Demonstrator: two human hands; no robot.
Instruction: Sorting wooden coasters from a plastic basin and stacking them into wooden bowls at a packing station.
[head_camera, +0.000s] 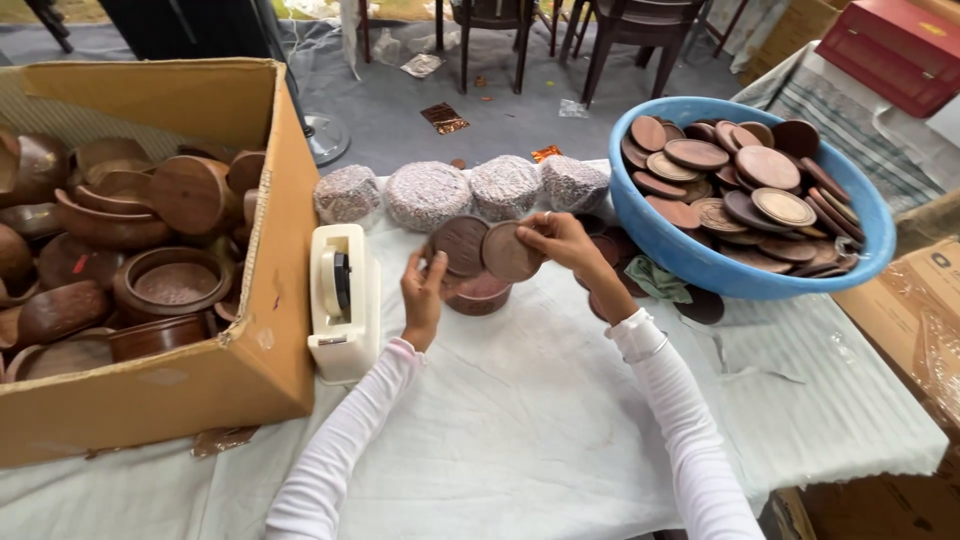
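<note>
Both hands, left hand and right hand, raised, each gripping a round wooden lid.

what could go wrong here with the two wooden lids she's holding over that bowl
Each hand, left hand and right hand, grips its round wooden lid only by the edge, so one might slip onto the small bowl below. The blue basin, heaped with lids, sits close to the right forearm and might get knocked.

Both hands raised close together, left hand and right hand fingers curled
</note>
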